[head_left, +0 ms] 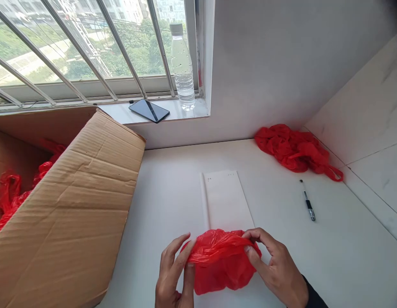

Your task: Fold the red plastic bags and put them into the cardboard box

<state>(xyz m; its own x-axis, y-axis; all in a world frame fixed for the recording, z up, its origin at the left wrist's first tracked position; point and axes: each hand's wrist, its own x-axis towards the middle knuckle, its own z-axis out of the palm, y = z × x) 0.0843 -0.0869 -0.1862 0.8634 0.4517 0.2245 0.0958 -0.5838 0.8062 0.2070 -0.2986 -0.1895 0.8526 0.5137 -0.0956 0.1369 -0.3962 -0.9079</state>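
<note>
A thin red plastic bag [222, 267] is stretched between my two hands just above the white table, at the bottom middle of the head view. My left hand [175, 271] pinches its left edge, with the thumb low and the fingers curled over the top. On the other side, my right hand [273, 261] grips the bag's upper right corner between thumb and forefinger. The bag's top edge is bunched and folded over. Behind it lies a white booklet [228, 199], its near end hidden by the bag.
At left stands an open cardboard box [79, 201] holding red plastic bags [12, 192]. A crumpled red bag [294, 147] lies by the wall, near a pen [309, 205]. On the windowsill are a phone [149, 111] and a water bottle [183, 70].
</note>
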